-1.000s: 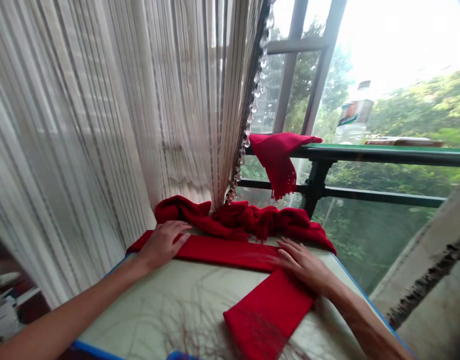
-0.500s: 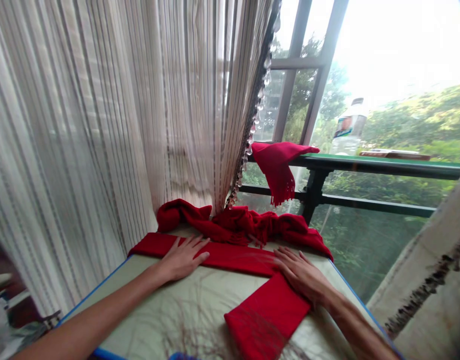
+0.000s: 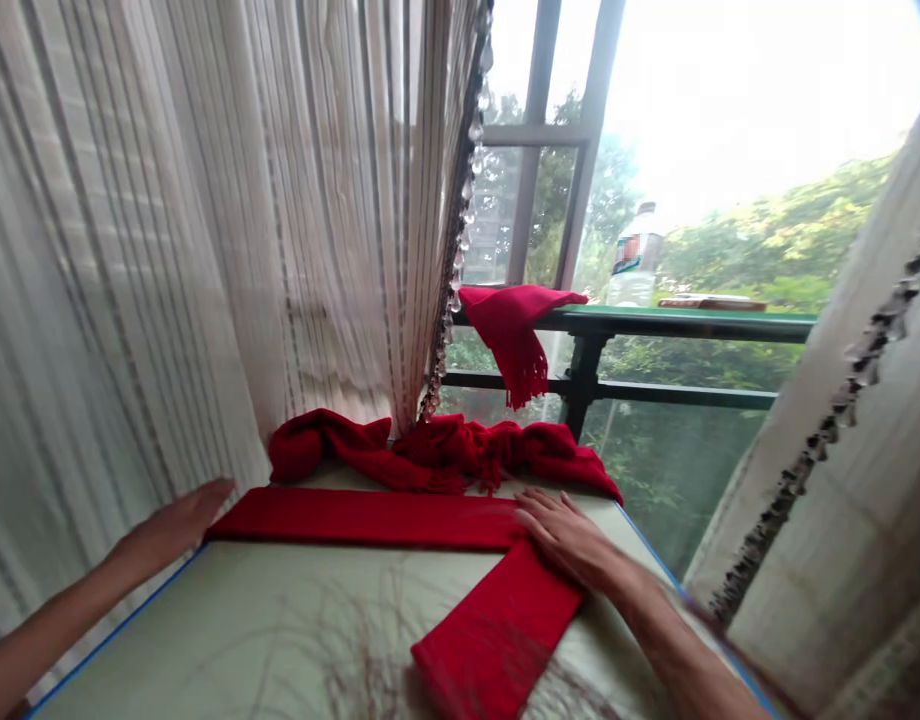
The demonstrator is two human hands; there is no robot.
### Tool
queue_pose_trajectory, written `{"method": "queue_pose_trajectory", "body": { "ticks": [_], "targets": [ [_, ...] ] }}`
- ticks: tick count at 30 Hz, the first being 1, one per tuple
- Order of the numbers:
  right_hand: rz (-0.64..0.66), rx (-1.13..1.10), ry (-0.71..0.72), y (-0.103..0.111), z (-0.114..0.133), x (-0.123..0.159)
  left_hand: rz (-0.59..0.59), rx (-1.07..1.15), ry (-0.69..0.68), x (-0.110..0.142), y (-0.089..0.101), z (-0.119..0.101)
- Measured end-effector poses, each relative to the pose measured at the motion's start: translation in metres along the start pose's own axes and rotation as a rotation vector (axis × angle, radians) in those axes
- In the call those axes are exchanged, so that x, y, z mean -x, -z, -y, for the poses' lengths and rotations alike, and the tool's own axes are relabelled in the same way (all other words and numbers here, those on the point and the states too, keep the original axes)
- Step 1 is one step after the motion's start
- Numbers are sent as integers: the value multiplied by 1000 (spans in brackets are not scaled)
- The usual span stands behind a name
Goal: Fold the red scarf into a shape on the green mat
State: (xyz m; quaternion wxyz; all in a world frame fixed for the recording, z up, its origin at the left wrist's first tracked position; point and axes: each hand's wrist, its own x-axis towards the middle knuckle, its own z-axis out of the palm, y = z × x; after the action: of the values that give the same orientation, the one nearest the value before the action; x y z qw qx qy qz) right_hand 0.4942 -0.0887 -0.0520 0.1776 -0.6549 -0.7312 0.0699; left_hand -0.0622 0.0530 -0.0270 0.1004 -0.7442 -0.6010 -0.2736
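Note:
A red scarf point(image 3: 362, 517), folded into a long flat band, lies across the table point(image 3: 302, 610). At its right end the band bends, and a wide flap slants toward me. Over that bend my right hand point(image 3: 565, 535) rests flat, fingers stretched out. My left hand point(image 3: 176, 528) is off the cloth, just past the band's left end at the table's edge, slightly blurred, with its fingers extended and nothing held. Behind the band lies more crumpled red fabric point(image 3: 445, 455) with fringes.
A red fringed cloth point(image 3: 511, 335) hangs over the green railing point(image 3: 700, 325) by the window. On that railing stand a clear bottle point(image 3: 637, 255) and a flat item point(image 3: 711, 302). Striped curtains point(image 3: 167, 250) hang left, another curtain point(image 3: 827, 520) right. Dark hair strands blur the foreground.
My left hand has lifted off the folded scarf and moved left past its end. The right hand stays on the bend. The view has turned slightly to the right.

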Motion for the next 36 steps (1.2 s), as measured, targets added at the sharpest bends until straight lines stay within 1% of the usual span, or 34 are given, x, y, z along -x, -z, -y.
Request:
{"method": "queue_pose_trajectory", "body": {
  "ticks": [1, 2, 3, 4, 5, 6, 7, 8, 9, 10, 11, 12, 13, 15, 17, 19, 21, 26, 28, 30, 32, 34, 36],
  "targets": [
    [-17, -4, -5, 2, -1, -1, -12, 19, 18, -6, 5, -19],
    [-37, -9, -12, 4, -2, -3, -45, 73, 48, -11, 8, -44],
    [-60, -13, -20, 7, -4, -4, -67, 123, -7, -15, 9, -74],
    [-84, -17, -31, 10, -7, -4, -45, 193, -118, -16, 8, -108],
    [-109, -20, -44, 13, -10, -4, -5, 258, -242, -16, 4, -143],
    [-134, -23, -59, 17, -13, -3, 38, 301, -333, -14, -2, -179],
    [-156, -24, -73, 20, -15, -2, 100, 343, -434, -11, -10, -214],
    [-172, -23, -84, 23, -16, 0, 202, 395, -559, -7, -19, -245],
    [-180, -22, -89, 25, -15, 2, 287, 427, -651, -3, -29, -273],
    [-178, -19, -86, 25, -14, 3, 357, 429, -711, 1, -38, -295],
    [-167, -14, -76, 25, -11, 4, 421, 415, -755, 4, -47, -313],
    [-149, -7, -59, 23, -6, 5, 467, 396, -775, 7, -56, -327],
    [-126, 1, -36, 20, -1, 4, 505, 374, -785, 9, -63, -336],
    [-75, 14, 15, 12, 10, 2, 564, 337, -788, 11, -73, -346],
    [-35, 20, 50, 5, 18, 0, 610, 309, -774, 11, -78, -347],
    [-14, 25, 54, 2, 19, -2, 639, 294, -765, 10, -80, -345],
    [-10, 29, 21, 2, 11, -2, 655, 307, -754, 10, -79, -343],
    [-23, 12, -136, 13, -24, 2, 679, 320, -737, 10, -73, -344],
    [-45, 5, -174, 18, -29, 2, 677, 299, -734, 10, -70, -345],
    [-71, 9, -171, 21, -21, 2, 678, 287, -733, 11, -68, -346],
    [-86, 21, -102, 19, -5, 0, 684, 288, -732, 11, -67, -346],
    [-61, 35, -14, 12, 11, -2, 682, 304, -731, 12, -66, -346],
    [-16, 56, 15, 4, 18, -2, 686, 316, -733, 11, -65, -346]
  ]
}}
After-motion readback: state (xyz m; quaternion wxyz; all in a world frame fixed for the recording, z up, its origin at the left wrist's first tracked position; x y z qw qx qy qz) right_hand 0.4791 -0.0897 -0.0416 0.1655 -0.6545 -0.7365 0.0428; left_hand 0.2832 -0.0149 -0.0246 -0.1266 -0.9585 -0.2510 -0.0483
